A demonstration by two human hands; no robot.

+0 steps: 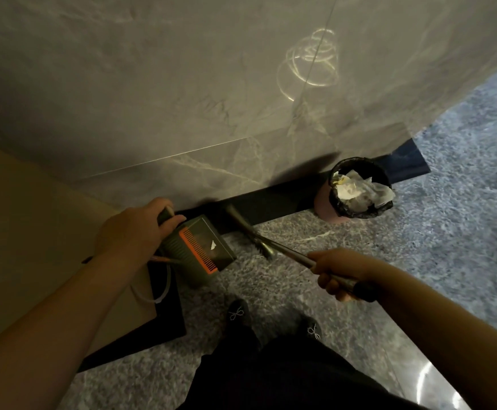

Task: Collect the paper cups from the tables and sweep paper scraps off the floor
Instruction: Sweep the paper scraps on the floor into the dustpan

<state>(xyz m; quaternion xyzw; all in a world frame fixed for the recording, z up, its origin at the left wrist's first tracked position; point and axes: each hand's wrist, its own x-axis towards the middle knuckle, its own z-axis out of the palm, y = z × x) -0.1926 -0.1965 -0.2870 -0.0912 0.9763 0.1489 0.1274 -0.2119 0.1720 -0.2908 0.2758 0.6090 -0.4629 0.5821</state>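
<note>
Beside black baseboard [270,202], dustpan [199,250], broom [259,241]

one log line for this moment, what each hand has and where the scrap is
left hand: holds dustpan | right hand: holds broom | paper scrap: in dustpan | bin: paper-filled, by wall

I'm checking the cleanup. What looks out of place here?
The waste bin by the wall is heaped, crumpled paper poking over its rim. One white paper scrap lies in the dustpan.

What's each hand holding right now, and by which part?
The left hand grips the dustpan by its handle. The right hand grips the broom partway up its metal pole.
</note>
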